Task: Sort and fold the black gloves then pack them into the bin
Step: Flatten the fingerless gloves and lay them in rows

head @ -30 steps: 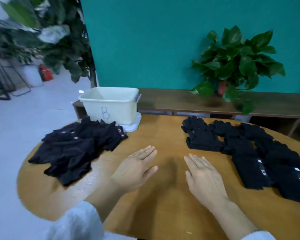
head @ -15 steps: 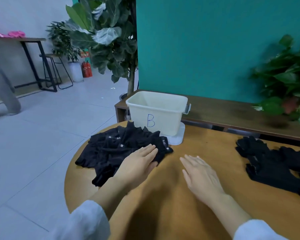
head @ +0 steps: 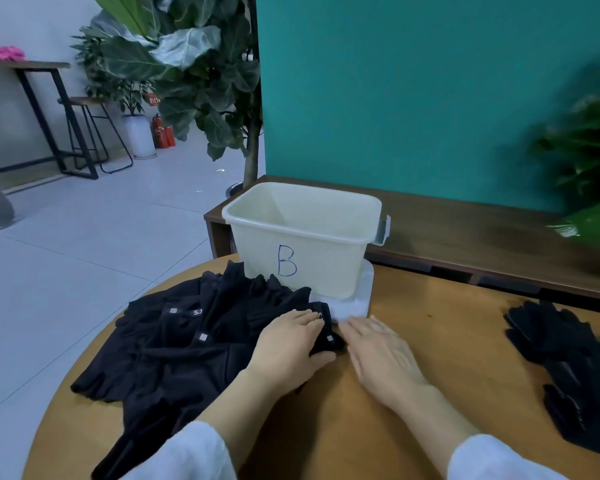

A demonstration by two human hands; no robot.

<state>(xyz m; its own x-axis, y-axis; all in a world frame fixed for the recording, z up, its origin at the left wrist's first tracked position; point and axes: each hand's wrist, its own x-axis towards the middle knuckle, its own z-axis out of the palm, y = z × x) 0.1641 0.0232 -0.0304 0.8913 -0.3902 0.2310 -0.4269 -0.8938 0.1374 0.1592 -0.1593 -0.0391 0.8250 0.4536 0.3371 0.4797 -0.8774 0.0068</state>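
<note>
Your left hand (head: pixel 289 348) fingers curled, gripping the soft black gloves pile's (head: pixel 187 344) edge, right hand (head: pixel 381 353) flat and released beside it, smooth cream bin (head: pixel 302 237) at twelve o'clock, round wooden table (head: pixel 430 341), teal wall (head: pixel 413 81).

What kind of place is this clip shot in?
Probably an office or studio lounge, not a home: tiled floor, a fire extinguisher by potted plants, a high table with stool.

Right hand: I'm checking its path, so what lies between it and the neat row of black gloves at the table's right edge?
In the head view, only bare wooden tabletop lies between the right hand and those gloves.
</note>
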